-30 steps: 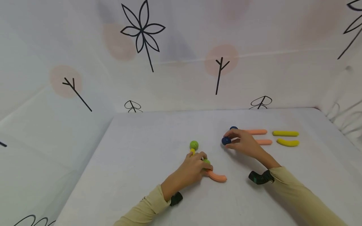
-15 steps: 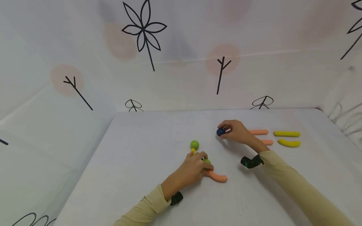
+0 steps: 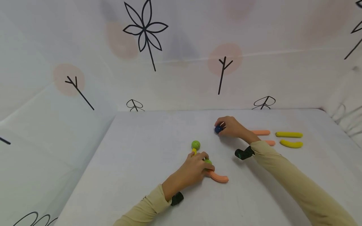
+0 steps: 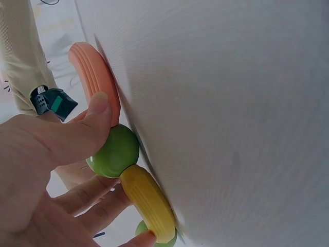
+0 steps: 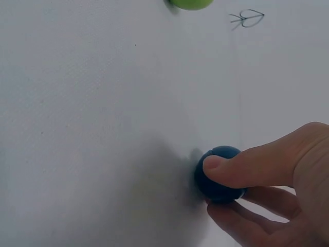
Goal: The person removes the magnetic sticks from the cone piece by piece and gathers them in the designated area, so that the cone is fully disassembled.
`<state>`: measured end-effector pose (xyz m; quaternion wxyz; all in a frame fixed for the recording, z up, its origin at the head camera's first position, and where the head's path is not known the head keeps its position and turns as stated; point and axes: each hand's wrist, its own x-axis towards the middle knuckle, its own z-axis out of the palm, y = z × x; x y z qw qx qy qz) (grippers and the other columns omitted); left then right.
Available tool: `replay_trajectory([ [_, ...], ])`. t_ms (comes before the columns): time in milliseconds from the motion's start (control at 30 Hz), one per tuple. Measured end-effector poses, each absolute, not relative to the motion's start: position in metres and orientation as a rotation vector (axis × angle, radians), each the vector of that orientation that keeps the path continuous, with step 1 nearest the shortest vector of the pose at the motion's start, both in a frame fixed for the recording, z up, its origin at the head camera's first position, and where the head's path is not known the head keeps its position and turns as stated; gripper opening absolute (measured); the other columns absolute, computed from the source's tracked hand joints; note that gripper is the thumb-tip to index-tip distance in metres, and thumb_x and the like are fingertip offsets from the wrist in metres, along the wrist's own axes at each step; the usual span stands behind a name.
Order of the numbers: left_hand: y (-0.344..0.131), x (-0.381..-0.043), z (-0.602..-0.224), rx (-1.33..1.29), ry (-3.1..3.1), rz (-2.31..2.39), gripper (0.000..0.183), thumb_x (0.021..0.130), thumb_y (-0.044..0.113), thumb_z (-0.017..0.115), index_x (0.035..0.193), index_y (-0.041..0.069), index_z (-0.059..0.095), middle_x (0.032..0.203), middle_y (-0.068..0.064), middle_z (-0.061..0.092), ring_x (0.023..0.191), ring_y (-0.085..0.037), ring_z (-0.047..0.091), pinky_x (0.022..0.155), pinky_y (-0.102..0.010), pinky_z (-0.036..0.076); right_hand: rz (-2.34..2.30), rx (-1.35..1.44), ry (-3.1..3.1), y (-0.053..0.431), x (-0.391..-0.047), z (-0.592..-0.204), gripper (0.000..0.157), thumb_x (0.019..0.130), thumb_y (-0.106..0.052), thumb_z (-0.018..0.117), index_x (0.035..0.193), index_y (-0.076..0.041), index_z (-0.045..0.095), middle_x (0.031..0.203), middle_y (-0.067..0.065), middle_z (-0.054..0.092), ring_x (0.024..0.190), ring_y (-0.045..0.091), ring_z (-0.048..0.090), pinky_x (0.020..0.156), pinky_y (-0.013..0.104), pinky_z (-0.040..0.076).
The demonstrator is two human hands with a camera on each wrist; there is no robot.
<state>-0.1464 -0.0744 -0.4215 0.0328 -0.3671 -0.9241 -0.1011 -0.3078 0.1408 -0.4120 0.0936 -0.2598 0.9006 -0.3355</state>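
In the head view my left hand (image 3: 195, 169) holds a joined chain of toy pieces on the white table. The left wrist view shows its parts: a curved orange stick (image 4: 95, 77), a green ball (image 4: 117, 152), a curved yellow stick (image 4: 149, 203) and another green ball (image 4: 141, 226) at the end. My left thumb presses on the orange stick, and the fingers curl behind the ball and yellow stick. Farther back, my right hand (image 3: 230, 127) pinches a dark blue ball (image 5: 220, 175) between thumb and fingers. Its shadow falls on the table beside it.
Two orange sticks (image 3: 261, 132) lie right of my right hand, partly hidden by its wrist. Beyond them are a straight yellow stick (image 3: 289, 134) and a curved yellow stick (image 3: 291, 144). A patterned white cloth wall (image 3: 181, 84) stands behind the table.
My right hand has moved left and toward the back with the blue ball. A second blue ball, seen behind that hand earlier, is out of sight. My left hand stays in place.
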Motion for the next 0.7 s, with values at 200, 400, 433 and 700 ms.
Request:
replay_trajectory([
  [200,-0.074,-0.146,-0.421,-1.136,-2.838,-0.309,0.015,0.088,0.026,0.068,0.102,0.029,0.075,0.11,0.002,0.057,0.1,-0.013,0.056,0.096,-0.055,0.038,-0.99,-0.782,2.649,0.145,-0.307,-0.411,0.031,0.074,0.009,0.072,0.103,0.006,0.062,0.109,0.023,0.061,0.101,0.038,0.059,0.086,0.046,0.049],
  [400,-0.076,-0.148,-0.423,-1.158,-2.82,-0.295,0.017,0.087,0.029,0.069,0.103,0.031,0.074,0.109,0.003,0.057,0.1,-0.012,0.054,0.094,-0.051,0.04,-0.938,-0.816,2.693,0.147,-0.301,-0.406,0.035,0.076,0.008,0.07,0.109,0.006,0.061,0.115,0.023,0.06,0.109,0.039,0.056,0.091,0.048,0.046],
  [433,-0.076,-0.148,-0.424,-1.161,-2.821,-0.284,0.019,0.087,0.03,0.069,0.106,0.031,0.073,0.109,0.003,0.056,0.101,-0.011,0.054,0.093,-0.05,0.04,-0.944,-0.819,2.711,0.147,-0.299,-0.405,0.034,0.076,0.007,0.07,0.11,0.006,0.061,0.116,0.022,0.06,0.11,0.039,0.055,0.092,0.048,0.045],
  [700,-0.079,-0.152,-0.421,-1.149,-2.864,-0.335,0.039,0.084,0.033,0.071,0.122,0.025,0.064,0.112,0.004,0.058,0.104,-0.009,0.054,0.093,-0.045,0.041,-1.118,-0.862,2.779,0.155,-0.277,-0.391,0.025,0.081,0.005,0.068,0.106,0.004,0.063,0.107,0.018,0.063,0.103,0.033,0.059,0.086,0.045,0.05],
])
